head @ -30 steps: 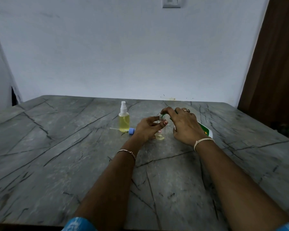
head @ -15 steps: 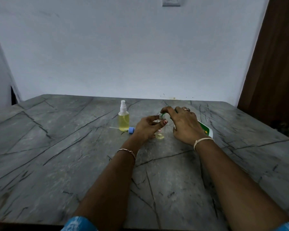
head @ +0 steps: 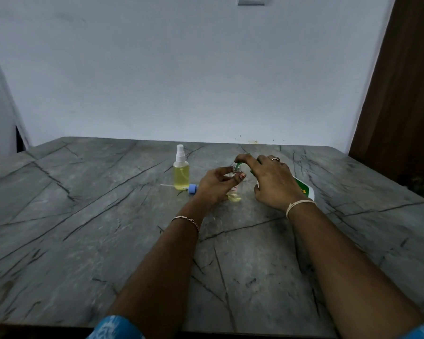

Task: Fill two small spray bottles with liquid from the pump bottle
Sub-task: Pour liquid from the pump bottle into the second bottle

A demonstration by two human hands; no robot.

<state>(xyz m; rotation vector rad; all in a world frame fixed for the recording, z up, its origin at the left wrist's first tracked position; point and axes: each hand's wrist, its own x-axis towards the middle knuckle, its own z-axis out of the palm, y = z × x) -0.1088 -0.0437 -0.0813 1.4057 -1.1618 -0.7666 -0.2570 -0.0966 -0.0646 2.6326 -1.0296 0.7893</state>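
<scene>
hardly anything has moved in the last half second: both hands sit at the same spot toward the far middle of the table point(head: 108, 216), and each keeps the same grip.

head view: the left hand point(head: 214, 185) grasps the open bottle point(head: 235, 195), fingers behind and thumb in front, curled round its waist. that likely keeps it upright, with its narrow neck under the spout. a little yellow liquid lies in its bottom, so by my reckoning this fill has barely begun. the right hand point(head: 272, 183) is curled over the head of the pump bottle point(head: 304, 189), most of which is hidden behind the hand. the green nozzle point(head: 239, 164) sits just above the neck with the forefinger on top, seemingly to press doses straight in. whether liquid is running now is too small to tell.

left of the left hand stands the full bottle point(head: 181, 173), sprayer on, looking done. the blue cap point(head: 192, 188), with its white dip tube, lies on the table between the two, presumably set aside for the open bottle.
</scene>
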